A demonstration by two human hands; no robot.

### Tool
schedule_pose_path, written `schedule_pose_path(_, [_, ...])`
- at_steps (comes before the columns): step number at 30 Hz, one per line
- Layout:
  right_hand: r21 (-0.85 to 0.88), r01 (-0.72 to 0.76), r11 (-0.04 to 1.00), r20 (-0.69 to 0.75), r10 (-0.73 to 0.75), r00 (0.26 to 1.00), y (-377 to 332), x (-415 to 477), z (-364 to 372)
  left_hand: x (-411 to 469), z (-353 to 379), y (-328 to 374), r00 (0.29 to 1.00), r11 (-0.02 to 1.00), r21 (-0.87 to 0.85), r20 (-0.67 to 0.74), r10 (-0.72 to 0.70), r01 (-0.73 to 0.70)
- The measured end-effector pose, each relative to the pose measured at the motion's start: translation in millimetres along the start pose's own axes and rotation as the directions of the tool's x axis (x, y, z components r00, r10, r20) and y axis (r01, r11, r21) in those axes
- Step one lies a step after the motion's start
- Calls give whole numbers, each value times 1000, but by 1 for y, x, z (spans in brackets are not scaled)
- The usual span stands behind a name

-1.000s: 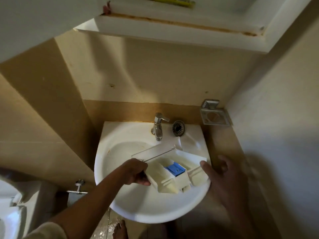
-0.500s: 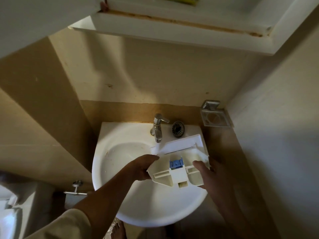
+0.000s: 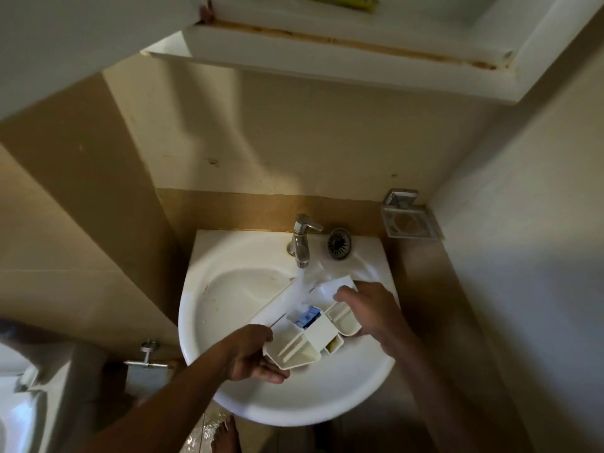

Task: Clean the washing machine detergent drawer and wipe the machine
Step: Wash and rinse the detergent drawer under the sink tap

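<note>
The white detergent drawer (image 3: 304, 341), with a blue insert (image 3: 309, 314) in its middle compartment, is held over the white sink (image 3: 228, 295). My left hand (image 3: 255, 354) grips its near left corner from below. My right hand (image 3: 366, 308) holds its right side, fingers over the far compartment. Water runs from the chrome tap (image 3: 301, 238) onto the drawer's middle.
A metal drain strainer (image 3: 339, 242) lies on the sink's back ledge. A chrome soap holder (image 3: 408, 220) hangs on the wall at the right. A white shelf (image 3: 327, 57) juts out overhead. A toilet (image 3: 19, 403) stands at the lower left; a bare foot (image 3: 225, 436) is below the sink.
My right hand has come from beside the sink onto the drawer. The drawer has turned and moved under the tap, and water now runs over it.
</note>
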State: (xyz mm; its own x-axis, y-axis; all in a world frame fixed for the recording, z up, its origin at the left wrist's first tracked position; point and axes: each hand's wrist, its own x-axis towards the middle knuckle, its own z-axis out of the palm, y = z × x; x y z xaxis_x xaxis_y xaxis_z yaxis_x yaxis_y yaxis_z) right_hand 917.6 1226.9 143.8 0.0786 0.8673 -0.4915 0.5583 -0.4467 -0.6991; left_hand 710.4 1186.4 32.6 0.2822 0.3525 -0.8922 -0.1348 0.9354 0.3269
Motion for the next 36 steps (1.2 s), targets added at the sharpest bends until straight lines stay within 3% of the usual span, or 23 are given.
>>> schedule_pose_path(3, [-272, 150, 951, 77, -134, 988, -26, 8, -4, 7, 10, -20, 998, 999, -16, 42, -42, 43])
schedule_pose_path(6, [-521, 219, 825, 130, -177, 976, -51, 13, -7, 7, 27, -31, 987, 995, 36, 131, -92, 88])
schedule_pose_path(10, [-690, 277, 668, 191, -201, 961, -73, 16, -10, 6, 47, -35, 973, 987, 130, 200, -114, 89])
schedule_pose_path(14, [-740, 366, 564, 336, -162, 928, -95, 15, -12, 5, 55, -26, 988, 959, 285, 147, -47, 3])
schedule_pose_path(16, [-761, 422, 494, 415, -130, 901, -102, 17, -7, 4, 51, -17, 993, 973, 228, 115, 7, -33])
schedule_pose_path(19, [-782, 475, 404, 467, -125, 876, -111, 19, 4, 1, 39, 1, 992, 992, -42, 37, 125, -123])
schedule_pose_path(21, [-801, 491, 342, 468, -154, 871, -115, 18, 7, -1, 36, 15, 979, 938, -292, 25, 202, -186])
schedule_pose_path(25, [-838, 535, 103, 512, -187, 838, -114, 10, 12, -5, 36, 48, 953, 803, -580, 143, 266, -138])
schedule_pose_path(29, [-805, 580, -129, 592, -243, 768, -107, -3, 30, -19, 38, 71, 947, 787, -591, 118, 299, -175])
schedule_pose_path(32, [-768, 575, -281, 638, -276, 719, -86, -15, 47, -19, 39, 75, 947, 855, -484, 142, 288, -187])
schedule_pose_path(36, [-786, 489, -379, 600, -277, 750, -49, -32, 64, -1, 43, 54, 955, 912, -348, 116, 271, -217])
